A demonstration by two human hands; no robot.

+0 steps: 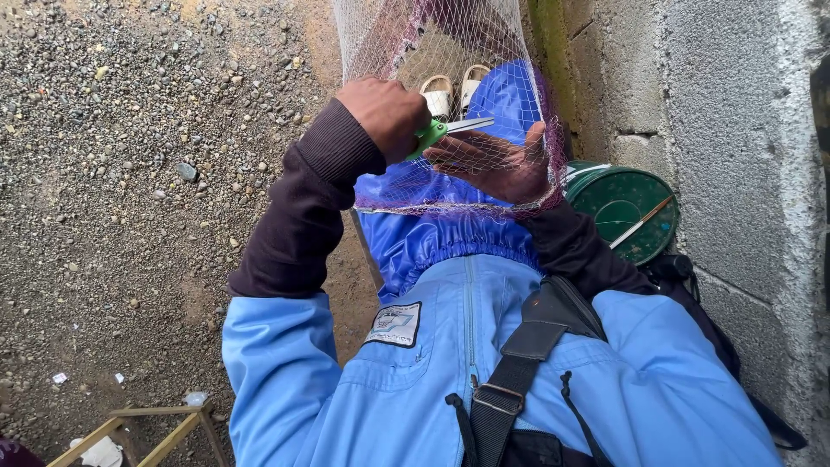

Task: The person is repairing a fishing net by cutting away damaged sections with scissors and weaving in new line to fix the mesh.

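My left hand [386, 112] is closed around the green handle of a pair of scissors [445, 130], whose silver blades point right over the net. My right hand [497, 164] lies palm up under a fine white net [380, 39] with a purple edge cord, fingers spread and holding the mesh taut near the blades. The net stretches from my lap away toward the top of the view. Below it show my blue trousers and pale sandals [451, 88].
A green round lid or spool [627, 203] with a thin stick across it rests at the right by a grey block wall [735, 130]. Gravel ground [130, 156] spreads to the left. A wooden frame [147, 428] lies at bottom left. A black strap crosses my blue jacket.
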